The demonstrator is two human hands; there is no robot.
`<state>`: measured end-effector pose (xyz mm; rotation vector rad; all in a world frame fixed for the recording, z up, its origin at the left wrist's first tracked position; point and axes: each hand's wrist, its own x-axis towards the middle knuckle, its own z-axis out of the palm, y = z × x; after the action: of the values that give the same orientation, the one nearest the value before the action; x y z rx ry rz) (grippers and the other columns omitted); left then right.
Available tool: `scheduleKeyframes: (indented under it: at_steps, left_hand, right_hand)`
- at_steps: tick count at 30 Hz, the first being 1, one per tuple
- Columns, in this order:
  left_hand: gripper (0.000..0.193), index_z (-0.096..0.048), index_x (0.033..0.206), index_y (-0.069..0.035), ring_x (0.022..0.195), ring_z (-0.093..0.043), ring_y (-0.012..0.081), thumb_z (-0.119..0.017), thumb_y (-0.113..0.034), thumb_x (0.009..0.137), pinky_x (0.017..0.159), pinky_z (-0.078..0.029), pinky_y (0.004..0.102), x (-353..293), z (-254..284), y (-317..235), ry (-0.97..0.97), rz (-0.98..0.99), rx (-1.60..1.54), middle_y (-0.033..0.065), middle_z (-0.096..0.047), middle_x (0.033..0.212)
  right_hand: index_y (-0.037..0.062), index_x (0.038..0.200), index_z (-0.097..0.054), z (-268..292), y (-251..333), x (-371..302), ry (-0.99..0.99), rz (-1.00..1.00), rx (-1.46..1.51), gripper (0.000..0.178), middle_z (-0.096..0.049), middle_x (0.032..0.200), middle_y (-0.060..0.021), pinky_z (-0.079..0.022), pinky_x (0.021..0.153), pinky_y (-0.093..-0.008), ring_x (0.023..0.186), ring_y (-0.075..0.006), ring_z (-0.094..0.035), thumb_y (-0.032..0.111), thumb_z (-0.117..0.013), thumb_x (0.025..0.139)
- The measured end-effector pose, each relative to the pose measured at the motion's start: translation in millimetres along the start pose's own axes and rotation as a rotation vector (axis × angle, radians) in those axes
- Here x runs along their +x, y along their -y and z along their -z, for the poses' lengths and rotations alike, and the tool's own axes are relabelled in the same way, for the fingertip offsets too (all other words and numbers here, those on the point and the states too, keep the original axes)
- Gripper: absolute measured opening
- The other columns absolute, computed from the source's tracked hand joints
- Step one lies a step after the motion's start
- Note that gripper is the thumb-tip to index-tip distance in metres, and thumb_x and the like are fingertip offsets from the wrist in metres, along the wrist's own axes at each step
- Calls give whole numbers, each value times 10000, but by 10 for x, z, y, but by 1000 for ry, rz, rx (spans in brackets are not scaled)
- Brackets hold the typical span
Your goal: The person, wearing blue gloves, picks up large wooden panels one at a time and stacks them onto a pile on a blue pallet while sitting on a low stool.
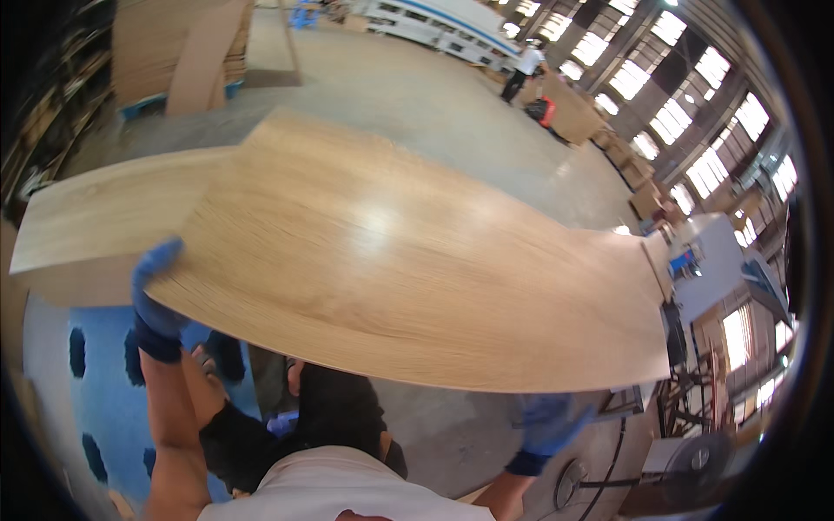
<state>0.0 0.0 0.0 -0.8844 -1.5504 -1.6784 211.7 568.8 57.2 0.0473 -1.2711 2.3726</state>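
A large light-brown wood-grain panel [373, 260] spans the middle of the view, tilted, with light shining off its smooth face. My left hand [159, 282], in a blue glove, is closed around the panel's left edge, its thumb on top and its fingers hidden underneath. Close to the near edge, toward the right, is my right hand [549, 424], also gloved in blue. Its fingers look spread and slightly blurred, and part of them is hidden behind the panel; whether it touches the underside cannot be made out. Beyond my left hand lies another wood-grain board [113, 200], partly covered by the panel.
A blue surface with dark patches [109, 373] lies at lower left. Stacked brown sheets [143, 52] stand at far left. Machinery [708, 260] is at right, with a round black object [699, 460] below. A person [524, 69] stands in the distance near a long white machine [439, 30].
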Motion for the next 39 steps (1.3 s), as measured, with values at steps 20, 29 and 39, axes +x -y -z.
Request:
scheduleKeyframes:
  at_steps: [20, 29, 39]
  left_hand:
    - [364, -496, 1076, 22, 918, -546, 220, -513, -189, 779, 830, -436, 320, -1519, 1412, -34, -1281, 637, -207, 118, -561, 1022]
    - [355, -503, 1072, 16, 900, -565, 253, -528, -191, 786, 784, -466, 370, -1120, 1896, -96, -1326, 444, -263, 147, -572, 968]
    - [374, -534, 1025, -79, 667, -560, 174, -617, -311, 743, 498, -459, 299, -1029, 2383, 941, -1392, 969, 264, 69, -576, 862]
  right_hand:
    - [-2, 1150, -457, -1025, -401, 231, -381, 343, -400, 475, -536, 1052, -148, -444, 793, -388, 922, -261, -532, 344, -454, 826]
    - [-7, 1159, -439, -1858, -1614, 606, -160, -272, 78, 401, -512, 1115, -142, -424, 851, -417, 1017, -265, -499, 178, -501, 809]
    - [60, 1012, -532, -2396, -4268, 746, 237, -1219, 41, 273, -592, 1007, -93, -440, 796, -378, 881, -239, -571, 274, -437, 872]
